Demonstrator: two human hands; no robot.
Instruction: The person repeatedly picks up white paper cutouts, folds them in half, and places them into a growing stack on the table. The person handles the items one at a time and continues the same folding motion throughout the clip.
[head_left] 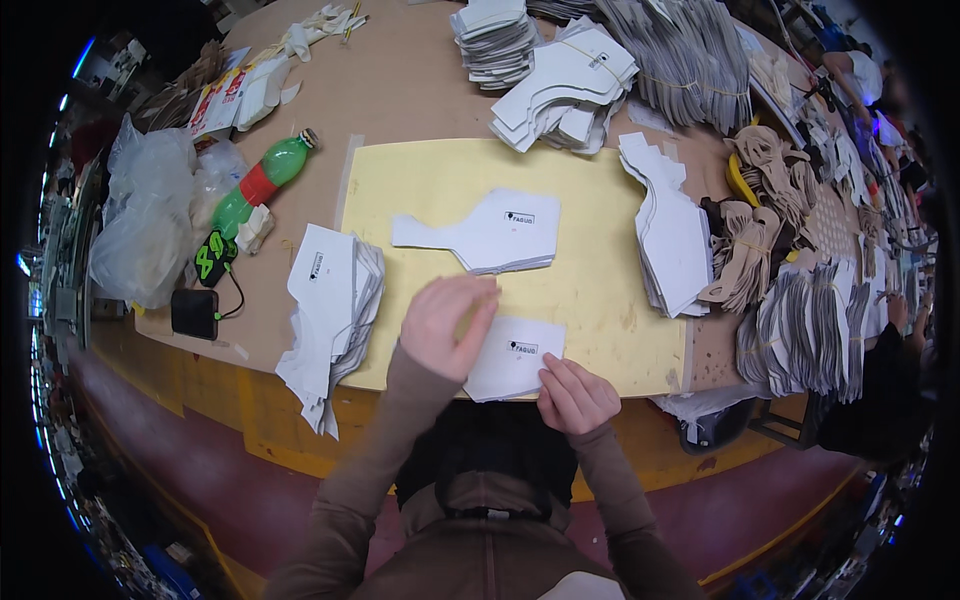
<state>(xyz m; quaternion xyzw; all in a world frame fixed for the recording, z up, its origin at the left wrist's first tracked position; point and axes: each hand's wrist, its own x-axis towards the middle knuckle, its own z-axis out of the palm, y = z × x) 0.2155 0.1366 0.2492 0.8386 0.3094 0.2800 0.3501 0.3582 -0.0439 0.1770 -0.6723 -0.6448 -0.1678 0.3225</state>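
Note:
Near the table's front edge lies a white cut piece [515, 360] with a small black printed mark. My right hand [580, 393] pinches its right edge between thumb and fingers. My left hand [447, 322] is raised over the piece's left side, slightly blurred, its fingers bent and apart from the thumb, with nothing seen between them. The left hand and forearm hide the piece's left part. Just beyond, a small stack of matching white pieces [510, 230] lies flat on the yellow board [590, 310], its narrow arm pointing left.
White piece stacks flank the board at left [325, 310] and right [665, 230]. Bundled pieces [565, 85] stand behind. At left are a green bottle [285, 160], a plastic bag [145, 220] and a black power bank [195, 313]; at right, beige straps [745, 245] and grey bundles [800, 330].

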